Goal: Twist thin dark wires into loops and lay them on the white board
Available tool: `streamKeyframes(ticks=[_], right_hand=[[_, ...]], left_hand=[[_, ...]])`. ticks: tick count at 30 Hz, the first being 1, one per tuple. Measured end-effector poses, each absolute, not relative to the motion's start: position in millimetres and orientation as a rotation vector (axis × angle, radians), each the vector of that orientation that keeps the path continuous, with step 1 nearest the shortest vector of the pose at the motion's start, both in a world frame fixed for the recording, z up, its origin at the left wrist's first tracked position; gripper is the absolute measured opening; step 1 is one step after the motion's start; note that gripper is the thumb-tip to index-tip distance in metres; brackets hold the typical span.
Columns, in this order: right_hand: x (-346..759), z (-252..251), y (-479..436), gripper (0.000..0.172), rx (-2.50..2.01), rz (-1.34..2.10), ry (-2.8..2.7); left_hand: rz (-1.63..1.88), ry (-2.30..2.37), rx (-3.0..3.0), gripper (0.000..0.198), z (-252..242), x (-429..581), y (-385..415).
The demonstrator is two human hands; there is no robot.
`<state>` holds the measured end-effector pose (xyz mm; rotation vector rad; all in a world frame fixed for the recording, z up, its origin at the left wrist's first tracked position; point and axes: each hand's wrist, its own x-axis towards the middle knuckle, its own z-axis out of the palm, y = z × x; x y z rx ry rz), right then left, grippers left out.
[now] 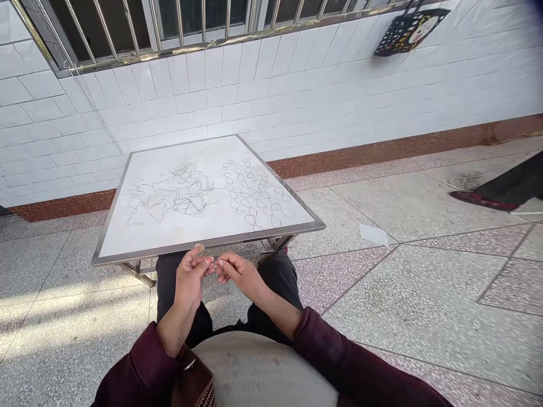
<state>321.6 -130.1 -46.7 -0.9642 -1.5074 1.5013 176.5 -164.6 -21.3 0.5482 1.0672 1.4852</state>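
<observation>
- Over the person's knees, just short of the worktop's near edge, the left hand [190,277] and the right hand [237,272] come together.
- The fingers [198,255] of both hands are curled and pinching a small thin thing [215,263] between them, too small to make out.
- The worktop [139,240], white with a metal frame, stands just ahead of the hands. It carries a tangle of dark zigzag lines [173,195] beside rows of dark loops [254,192]; whether these are drawn or laid-on thread, I cannot tell.
- Maroon sleeves [335,356] reach the forearms, above a pale round object [263,373] and a brown bag [193,381] at the lap.
- Well off to the right, another person's red shoe [483,200] rests on the terrazzo floor [424,294], past a white paper scrap [373,234].
- Behind stand a white tiled wall [254,96], a barred window [148,28] and a hanging black dotted basket [409,31].
</observation>
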Motion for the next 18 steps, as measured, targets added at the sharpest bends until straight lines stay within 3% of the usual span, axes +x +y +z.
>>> streamKeyframes(ticks=[4, 10, 14, 18], right_hand=[[324.5, -43.6, -133.4, 0.018, -1.040, 1.185, -1.704], [329.4, -37.5, -132.4, 0.017, -1.042, 1.071, -1.780], [330.3, -40.9, -129.3, 0.016, -0.977, 1.229, -1.697], [329.2, -46.5, -128.7, 0.026, -0.881, 1.608, -1.513]], left_hand=[[1.493, 1.098, 0.710, 0.050, -21.6, 177.6, -165.0], [1.479, 1.169, 0.845, 0.048, -19.4, 176.0, -165.1], [1.492, 1.173, 0.840, 0.047, -20.6, 173.1, -163.9], [1.477, 1.121, 0.772, 0.050, -22.5, 171.4, -164.3]])
